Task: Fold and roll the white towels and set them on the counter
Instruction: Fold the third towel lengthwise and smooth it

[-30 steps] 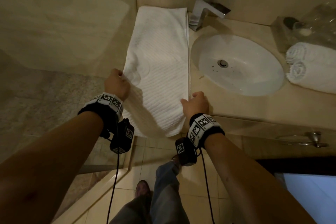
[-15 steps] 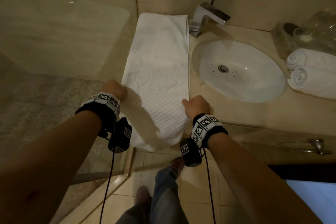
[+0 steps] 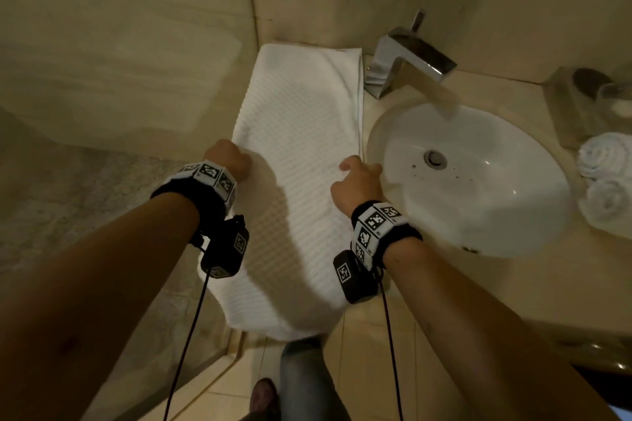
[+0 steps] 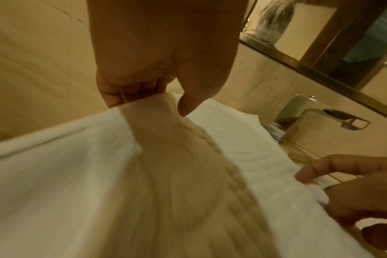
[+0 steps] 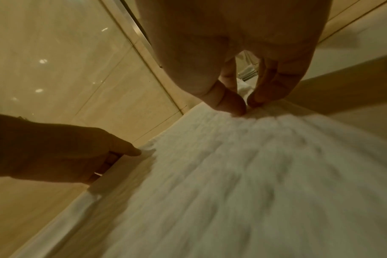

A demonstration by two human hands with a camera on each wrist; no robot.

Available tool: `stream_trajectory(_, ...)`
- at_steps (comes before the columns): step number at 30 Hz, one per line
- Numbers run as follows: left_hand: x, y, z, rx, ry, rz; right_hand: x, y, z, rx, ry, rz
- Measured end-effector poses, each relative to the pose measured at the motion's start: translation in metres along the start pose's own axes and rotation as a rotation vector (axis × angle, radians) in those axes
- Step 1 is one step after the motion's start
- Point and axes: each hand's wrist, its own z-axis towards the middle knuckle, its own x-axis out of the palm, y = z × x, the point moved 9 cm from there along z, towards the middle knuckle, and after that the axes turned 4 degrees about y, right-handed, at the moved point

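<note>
A long white towel (image 3: 301,133) lies folded lengthwise on the beige counter (image 3: 513,284), left of the sink, and its near end hangs over the counter's front edge. My left hand (image 3: 229,158) grips the towel's left edge (image 4: 152,111), with fingers curled under the fold and the thumb on top. My right hand (image 3: 357,178) pinches the right edge (image 5: 245,108) between thumb and fingertips. Both hands hold the towel about halfway along its length. Two rolled white towels (image 3: 605,181) lie on the counter at the far right.
A white oval sink (image 3: 478,181) with a chrome tap (image 3: 407,58) sits right of the towel. A clear tray with glassware (image 3: 588,96) stands at the back right. A wall and glass panel close off the left side. My leg and shoe (image 3: 301,383) are below.
Both hands have slid forward along the towel's long edges, away from the counter's front edge. More of the near end now hangs behind my wrists.
</note>
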Motion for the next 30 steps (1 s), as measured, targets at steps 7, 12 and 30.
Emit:
stream_trajectory(7,-0.022,-0.045,0.065,-0.009,0.022,0.045,-0.028,0.041,0.083,-0.077,-0.013,-0.116)
stream_trajectory(12,-0.034,-0.067,0.099,-0.024,0.013,0.012,-0.037,0.074,0.13,-0.129,-0.015,-0.198)
stream_trajectory(30,-0.062,-0.153,0.224,0.032,-0.053,-0.093,-0.062,0.132,0.247,0.076,-0.086,-0.625)
